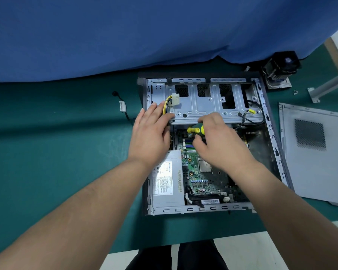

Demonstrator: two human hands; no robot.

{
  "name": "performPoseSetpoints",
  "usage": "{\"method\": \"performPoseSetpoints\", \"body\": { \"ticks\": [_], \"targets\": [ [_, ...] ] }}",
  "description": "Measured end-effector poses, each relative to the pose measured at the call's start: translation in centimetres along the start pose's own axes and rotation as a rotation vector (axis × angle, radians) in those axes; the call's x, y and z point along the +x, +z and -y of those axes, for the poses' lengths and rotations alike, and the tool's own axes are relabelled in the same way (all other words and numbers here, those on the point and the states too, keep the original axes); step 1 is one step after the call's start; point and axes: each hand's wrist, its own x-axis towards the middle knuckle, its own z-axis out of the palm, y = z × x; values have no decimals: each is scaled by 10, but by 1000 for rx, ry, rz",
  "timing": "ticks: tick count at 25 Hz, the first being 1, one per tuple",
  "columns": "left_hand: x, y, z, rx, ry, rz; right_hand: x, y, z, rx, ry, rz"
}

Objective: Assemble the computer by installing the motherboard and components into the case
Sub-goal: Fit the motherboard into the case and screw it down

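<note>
We see the open computer case [269, 131] lying on its side on the green tabletop [57, 152], with the motherboard [195, 172] already sitting inside it, between the grey power supply [166, 184] on the left and the case's right wall. Our left hand [150, 137] lies flat on the left part of the case, its fingers [154, 108] straight and slightly spread, reaching onto the metal drive cage [203, 100] beside a yellow-and-black cable bundle with a white connector [175, 100]. Our right hand [217, 141] is over the upper part of the motherboard, its fingers [205, 118] curled round the yellow-and-green handle of a screwdriver [196, 130]; the tip is hidden, so we cannot tell what it touches. The processor socket [204, 165] shows just below that hand. To the right of the case the removed side panel [316, 152] lies flat on the tabletop. Beyond the case's far right corner stands a black cooler fan [281, 65], with a few small screws [296, 92] near it. A loose black cable [123, 108] lies left of the case, and a blue cloth [125, 36] covers the background.
</note>
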Motion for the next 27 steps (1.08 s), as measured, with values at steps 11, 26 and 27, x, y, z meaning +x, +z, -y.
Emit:
{"method": "performPoseSetpoints", "body": {
  "ticks": [11, 26, 27],
  "targets": [
    [1, 1, 0, 46, 5, 3, -2, 11, -1, -67, -29, -191],
    [1, 3, 1, 82, 19, -3, 4, -1, 1, -28, 1, -17],
    [1, 3, 1, 83, 18, -4, 3, -2, 0, -33, 4, -30]
  ]
}}
